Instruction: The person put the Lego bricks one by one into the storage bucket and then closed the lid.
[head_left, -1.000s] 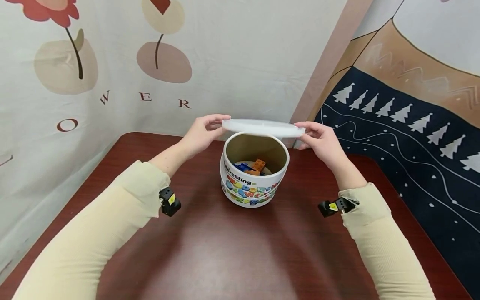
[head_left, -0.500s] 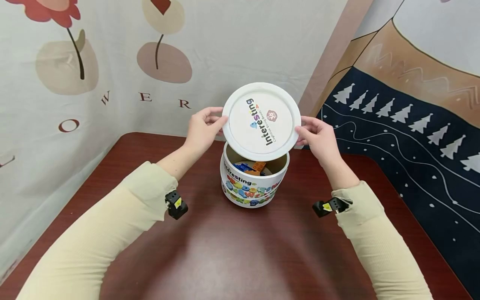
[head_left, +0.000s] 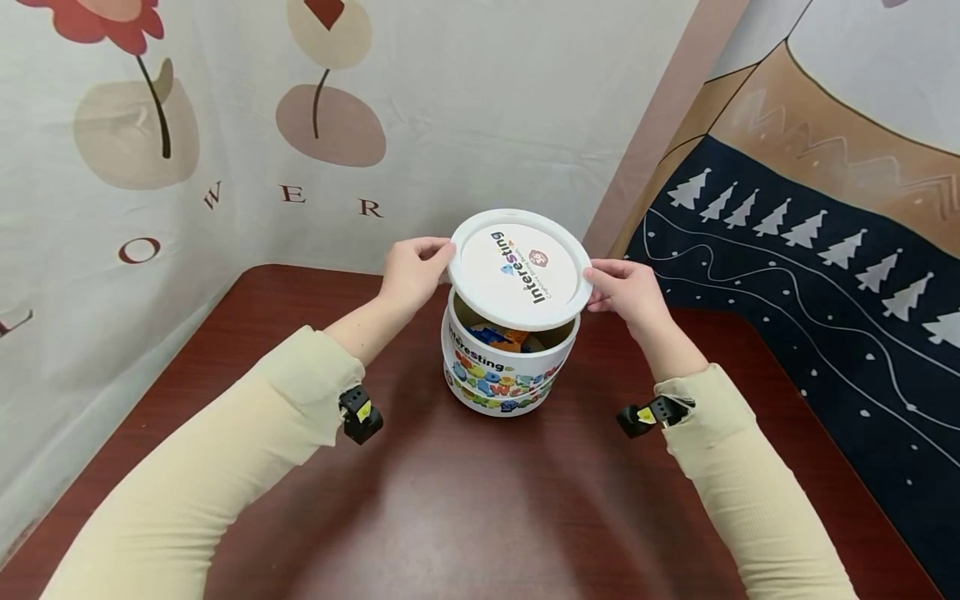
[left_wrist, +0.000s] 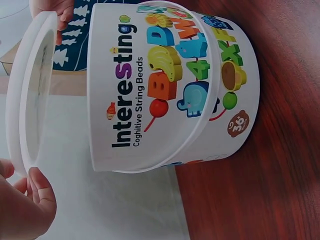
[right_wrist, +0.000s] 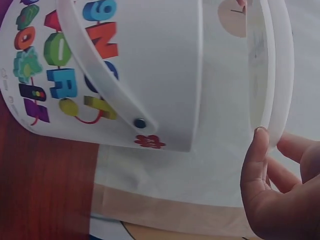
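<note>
A round white lid (head_left: 521, 271) with "Interesting" printed on top is held tilted above a white bucket (head_left: 498, 383) covered in colourful letters. My left hand (head_left: 415, 271) pinches the lid's left edge, and my right hand (head_left: 630, 292) pinches its right edge. Both wrist views show a gap between the lid (left_wrist: 30, 95) and the bucket's rim. Through the front of the opening, blue blocks (head_left: 489, 335) and an orange block (head_left: 512, 343) are visible inside; the lid hides the rest of the interior. The bucket's white handle (right_wrist: 102, 70) hangs down against its side.
The bucket stands on a dark red wooden table (head_left: 450, 517), toward its far edge. Behind it hangs a pale cloth (head_left: 487, 108) with flowers and letters. A dark blue cloth (head_left: 810, 317) with white trees hangs at the right.
The lid was nearly edge-on above the bucket, then turned its printed top toward me. It has since come down lower over the opening, with both hands still holding it. The bucket has stayed put.
</note>
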